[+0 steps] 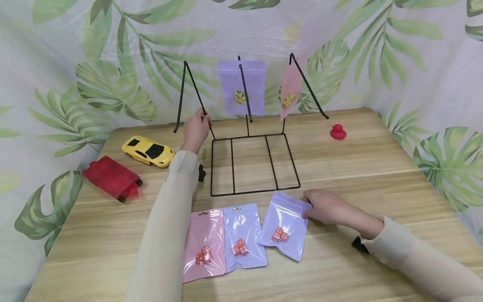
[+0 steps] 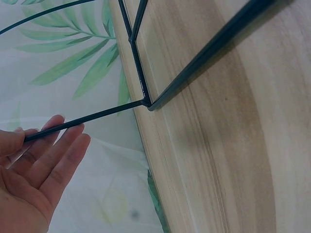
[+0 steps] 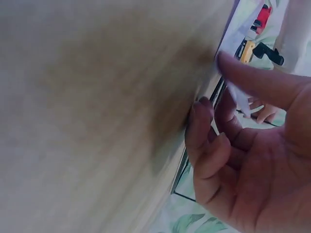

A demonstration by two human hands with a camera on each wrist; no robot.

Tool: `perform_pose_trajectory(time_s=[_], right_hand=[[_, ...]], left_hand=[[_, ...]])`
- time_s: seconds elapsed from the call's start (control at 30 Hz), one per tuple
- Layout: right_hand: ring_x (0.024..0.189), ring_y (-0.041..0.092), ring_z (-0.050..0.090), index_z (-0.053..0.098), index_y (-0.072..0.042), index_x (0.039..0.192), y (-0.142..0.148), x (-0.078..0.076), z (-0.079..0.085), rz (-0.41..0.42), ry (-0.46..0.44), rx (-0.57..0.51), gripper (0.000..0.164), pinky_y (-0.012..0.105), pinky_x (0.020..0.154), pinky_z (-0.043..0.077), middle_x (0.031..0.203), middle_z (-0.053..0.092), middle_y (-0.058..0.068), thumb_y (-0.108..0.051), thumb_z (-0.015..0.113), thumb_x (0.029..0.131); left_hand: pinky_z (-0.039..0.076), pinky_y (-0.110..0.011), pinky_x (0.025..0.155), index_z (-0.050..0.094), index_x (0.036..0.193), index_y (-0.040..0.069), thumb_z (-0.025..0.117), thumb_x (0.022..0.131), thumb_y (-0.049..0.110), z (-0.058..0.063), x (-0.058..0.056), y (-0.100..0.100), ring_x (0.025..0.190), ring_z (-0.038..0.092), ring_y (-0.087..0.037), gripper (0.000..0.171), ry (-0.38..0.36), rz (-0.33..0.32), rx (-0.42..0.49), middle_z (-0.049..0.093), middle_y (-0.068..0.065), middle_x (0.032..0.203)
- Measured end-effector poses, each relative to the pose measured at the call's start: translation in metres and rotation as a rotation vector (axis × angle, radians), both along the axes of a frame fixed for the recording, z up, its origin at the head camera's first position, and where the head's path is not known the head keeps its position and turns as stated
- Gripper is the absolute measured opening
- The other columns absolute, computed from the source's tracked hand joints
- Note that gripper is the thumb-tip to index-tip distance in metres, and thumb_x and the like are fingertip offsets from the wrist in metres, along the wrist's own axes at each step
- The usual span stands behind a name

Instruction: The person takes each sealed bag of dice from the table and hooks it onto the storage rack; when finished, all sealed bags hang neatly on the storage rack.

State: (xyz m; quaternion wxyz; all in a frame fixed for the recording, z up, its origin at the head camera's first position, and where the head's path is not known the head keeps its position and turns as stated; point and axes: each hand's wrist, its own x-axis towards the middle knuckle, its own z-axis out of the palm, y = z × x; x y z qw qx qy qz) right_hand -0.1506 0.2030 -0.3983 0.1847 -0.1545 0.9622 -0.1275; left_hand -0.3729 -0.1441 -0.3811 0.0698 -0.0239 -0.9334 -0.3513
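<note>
At the left rear of a black wire display rack (image 1: 234, 167), my left hand (image 1: 196, 131) pinches an upright rod between thumb and fingers. The left wrist view shows that rod (image 2: 97, 115) running out from the fingers. My right hand (image 1: 326, 205) pinches the right edge of a purple zip bag (image 1: 286, 212) with orange dice inside; the bag lies askew in front of the rack. Left of it lie a second purple zip bag (image 1: 245, 218) and a pink zip bag (image 1: 207, 228), both with orange dice. My left sleeve covers part of the pink one.
Yellow dice show in a purple bag (image 1: 226, 84) hanging on the rack's middle hook and a pink bag (image 1: 290, 79) on its right hook. A yellow toy car (image 1: 151, 152) and a red toy vehicle (image 1: 111, 175) stand left, a red rubber duck (image 1: 338, 132) right.
</note>
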Motion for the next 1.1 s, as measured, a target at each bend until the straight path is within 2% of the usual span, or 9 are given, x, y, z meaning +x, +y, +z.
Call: perform_pose_trajectory(time_s=[0.13,0.33,0.5,0.63,0.77,0.87,0.97,1.03,1.1], right_hand=[[0.071,0.016,0.052,0.063,-0.008,0.103,0.007,0.001,0.002,-0.019,-0.008,-0.056,0.018,0.032,0.063,0.043,0.080,0.060,0.000,-0.021,0.070,0.091],[0.074,0.016,0.058,0.062,-0.002,0.119,0.020,0.007,0.014,-0.025,0.051,-0.153,0.024,0.036,0.066,0.050,0.092,0.068,0.007,-0.011,0.057,0.098],[0.069,0.011,0.058,0.065,-0.007,0.117,0.028,0.015,0.030,-0.011,0.043,-0.271,0.022,0.027,0.061,0.046,0.084,0.067,-0.002,-0.007,0.051,0.101],[0.075,0.008,0.063,0.068,-0.012,0.117,0.034,0.023,0.043,0.020,0.099,-0.337,0.020,0.024,0.063,0.049,0.085,0.069,-0.008,-0.013,0.053,0.103],[0.078,0.002,0.060,0.070,-0.018,0.117,0.040,0.029,0.053,0.030,0.210,-0.357,0.021,0.024,0.065,0.049,0.094,0.072,-0.006,-0.016,0.055,0.103],[0.079,0.000,0.060,0.072,-0.018,0.115,0.044,0.031,0.059,0.041,0.361,-0.405,0.023,0.023,0.064,0.050,0.100,0.075,-0.002,-0.008,0.060,0.099],[0.082,-0.004,0.065,0.074,-0.010,0.111,0.048,0.027,0.064,0.096,0.594,-0.564,0.025,0.016,0.067,0.052,0.101,0.076,0.002,0.004,0.066,0.091],[0.080,-0.005,0.066,0.073,0.000,0.110,0.049,0.021,0.068,0.149,0.733,-0.723,0.019,0.012,0.066,0.051,0.104,0.076,0.001,0.002,0.067,0.092],[0.081,-0.007,0.067,0.070,0.008,0.109,0.049,0.015,0.073,0.188,0.835,-0.879,0.020,0.009,0.071,0.051,0.104,0.076,-0.004,-0.004,0.067,0.094]], left_hand=[[0.043,-0.036,0.068,0.057,0.119,0.008,0.038,0.109,0.029,0.001,0.000,0.001,0.089,0.064,-0.030,0.030,-0.005,0.000,-0.003,0.072,-0.011,0.109],[0.043,-0.036,0.067,0.057,0.121,0.007,0.037,0.109,0.030,0.002,0.001,0.002,0.087,0.063,-0.030,0.032,-0.012,0.001,0.004,0.072,-0.013,0.111],[0.042,-0.036,0.066,0.057,0.122,0.007,0.038,0.109,0.029,0.002,0.001,0.002,0.086,0.063,-0.030,0.032,-0.012,0.003,0.006,0.071,-0.014,0.111],[0.042,-0.036,0.065,0.057,0.122,0.007,0.038,0.109,0.029,0.002,0.001,0.002,0.085,0.062,-0.030,0.031,-0.011,0.002,0.009,0.071,-0.013,0.109],[0.042,-0.036,0.066,0.057,0.122,0.006,0.038,0.109,0.030,0.001,0.001,0.000,0.085,0.063,-0.031,0.034,-0.004,0.006,0.010,0.072,-0.014,0.109],[0.042,-0.036,0.067,0.057,0.122,0.006,0.038,0.109,0.030,0.000,0.001,-0.001,0.086,0.063,-0.032,0.034,-0.001,0.008,0.007,0.072,-0.014,0.109],[0.042,-0.037,0.068,0.058,0.120,0.006,0.038,0.109,0.031,0.000,0.000,-0.001,0.085,0.062,-0.032,0.033,0.003,0.006,0.002,0.072,-0.013,0.108],[0.042,-0.038,0.069,0.058,0.120,0.006,0.038,0.109,0.031,-0.001,0.000,0.000,0.085,0.062,-0.032,0.033,0.010,0.003,-0.003,0.072,-0.013,0.107],[0.043,-0.039,0.070,0.058,0.120,0.006,0.038,0.109,0.031,-0.001,0.000,0.001,0.085,0.062,-0.033,0.034,0.015,0.003,-0.008,0.072,-0.013,0.107]])
